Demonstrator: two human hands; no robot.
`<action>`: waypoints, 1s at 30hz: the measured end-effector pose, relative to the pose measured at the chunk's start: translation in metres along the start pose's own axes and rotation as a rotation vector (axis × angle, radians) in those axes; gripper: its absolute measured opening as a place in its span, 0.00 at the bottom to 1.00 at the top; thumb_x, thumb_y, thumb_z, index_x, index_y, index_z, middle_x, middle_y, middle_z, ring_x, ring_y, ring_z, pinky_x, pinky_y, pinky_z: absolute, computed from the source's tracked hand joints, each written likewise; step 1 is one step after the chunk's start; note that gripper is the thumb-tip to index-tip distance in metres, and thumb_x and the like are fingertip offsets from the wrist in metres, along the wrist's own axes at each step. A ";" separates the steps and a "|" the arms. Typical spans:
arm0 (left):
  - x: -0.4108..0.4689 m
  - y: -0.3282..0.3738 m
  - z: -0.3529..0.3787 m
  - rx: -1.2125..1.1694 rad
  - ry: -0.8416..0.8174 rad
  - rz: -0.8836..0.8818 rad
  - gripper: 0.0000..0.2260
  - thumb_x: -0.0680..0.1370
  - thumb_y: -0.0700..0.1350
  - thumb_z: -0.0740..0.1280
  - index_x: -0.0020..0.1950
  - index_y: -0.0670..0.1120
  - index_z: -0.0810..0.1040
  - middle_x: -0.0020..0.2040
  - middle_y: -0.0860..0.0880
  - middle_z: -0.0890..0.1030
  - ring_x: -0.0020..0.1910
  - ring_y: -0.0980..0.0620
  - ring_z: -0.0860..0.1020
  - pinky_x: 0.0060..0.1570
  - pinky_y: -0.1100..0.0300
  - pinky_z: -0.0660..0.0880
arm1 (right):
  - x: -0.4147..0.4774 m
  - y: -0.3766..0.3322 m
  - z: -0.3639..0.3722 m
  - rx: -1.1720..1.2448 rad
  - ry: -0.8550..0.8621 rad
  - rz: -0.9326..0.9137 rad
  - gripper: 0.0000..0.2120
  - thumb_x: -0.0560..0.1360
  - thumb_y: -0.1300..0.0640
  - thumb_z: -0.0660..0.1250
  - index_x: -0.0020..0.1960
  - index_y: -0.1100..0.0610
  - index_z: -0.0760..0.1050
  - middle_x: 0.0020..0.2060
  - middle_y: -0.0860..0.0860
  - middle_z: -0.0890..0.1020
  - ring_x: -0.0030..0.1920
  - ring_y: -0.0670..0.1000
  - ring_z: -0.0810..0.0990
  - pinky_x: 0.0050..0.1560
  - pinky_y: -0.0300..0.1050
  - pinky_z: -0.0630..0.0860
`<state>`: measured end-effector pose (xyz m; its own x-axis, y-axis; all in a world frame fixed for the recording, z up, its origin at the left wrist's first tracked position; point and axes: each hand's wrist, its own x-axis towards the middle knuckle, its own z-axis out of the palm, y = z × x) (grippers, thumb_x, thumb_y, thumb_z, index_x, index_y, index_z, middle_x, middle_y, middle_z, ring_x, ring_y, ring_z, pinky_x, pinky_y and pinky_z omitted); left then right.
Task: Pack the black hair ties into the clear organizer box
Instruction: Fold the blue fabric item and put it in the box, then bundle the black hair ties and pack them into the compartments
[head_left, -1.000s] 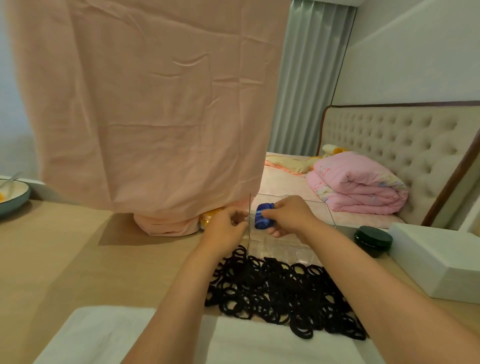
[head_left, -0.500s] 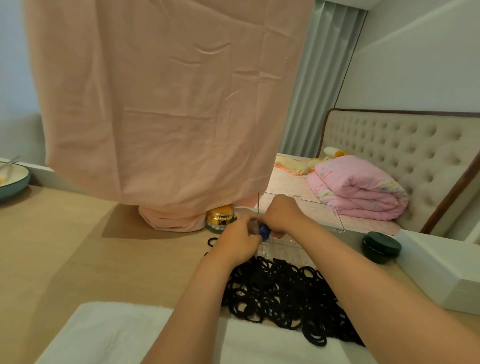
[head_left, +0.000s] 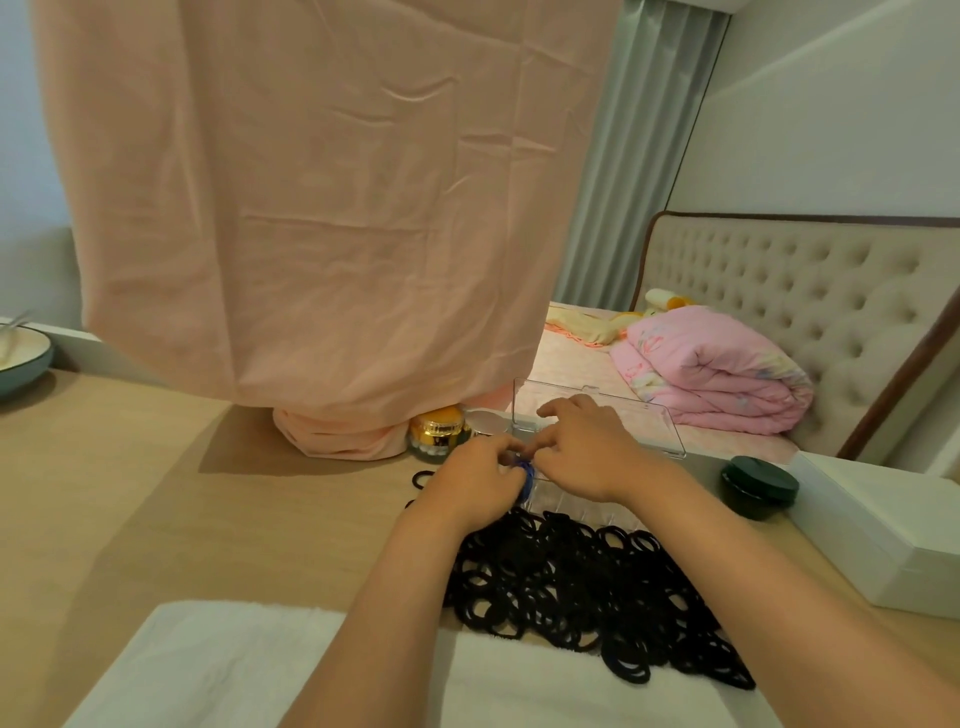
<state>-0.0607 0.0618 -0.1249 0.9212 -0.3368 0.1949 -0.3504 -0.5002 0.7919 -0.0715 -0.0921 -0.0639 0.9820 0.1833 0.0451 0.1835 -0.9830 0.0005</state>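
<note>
Both hands meet over the front left corner of the clear plastic organizer box (head_left: 576, 506), whose hinged lid (head_left: 649, 431) stands open just behind the fingers. The left hand (head_left: 470, 486) has its fingers curled in, and the right hand (head_left: 584, 452) brings thumb and forefinger to the same spot. Between them they pinch a small blue object (head_left: 525, 474); what it is cannot be told. The right hand's other fingers spread loosely above the box.

Just nearer than the fingers, under both forearms, the heap of black elastic hair ties (head_left: 587, 582) lies on the pale wooden worktop (head_left: 156, 493), its near edge spilling onto a white towel (head_left: 249, 670). A single tie (head_left: 423, 478) lies apart, just left of the left fingers.

Beyond the left fingers stand a gold jar with an orange top (head_left: 439, 434) and a round silvery cap (head_left: 488, 422), under a hanging peach cloth (head_left: 311, 208). Well right of the right fingers sit a dark green round tin (head_left: 758, 491) and a white box (head_left: 878, 525)
</note>
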 end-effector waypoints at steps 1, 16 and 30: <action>0.001 -0.001 0.001 0.012 -0.005 0.002 0.17 0.80 0.46 0.64 0.69 0.53 0.76 0.64 0.53 0.77 0.60 0.54 0.75 0.55 0.59 0.70 | -0.002 -0.001 0.002 -0.005 -0.005 -0.021 0.17 0.78 0.50 0.59 0.61 0.42 0.83 0.77 0.49 0.65 0.77 0.54 0.57 0.76 0.58 0.52; -0.022 0.041 -0.012 0.271 -0.081 0.073 0.09 0.76 0.41 0.64 0.47 0.55 0.77 0.48 0.55 0.79 0.47 0.55 0.78 0.52 0.55 0.77 | -0.082 0.024 -0.011 0.295 -0.035 0.033 0.13 0.78 0.54 0.65 0.60 0.44 0.82 0.54 0.41 0.81 0.49 0.41 0.79 0.50 0.38 0.74; -0.045 0.043 0.005 0.483 -0.205 0.052 0.16 0.79 0.48 0.61 0.64 0.58 0.80 0.61 0.56 0.81 0.61 0.54 0.76 0.65 0.50 0.72 | -0.077 0.019 0.028 0.313 -0.015 0.012 0.08 0.76 0.51 0.72 0.54 0.46 0.83 0.49 0.47 0.84 0.49 0.50 0.82 0.53 0.51 0.80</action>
<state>-0.1184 0.0512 -0.1029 0.8655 -0.4958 0.0715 -0.4774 -0.7731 0.4176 -0.1423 -0.1247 -0.0949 0.9843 0.1742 0.0289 0.1746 -0.9354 -0.3075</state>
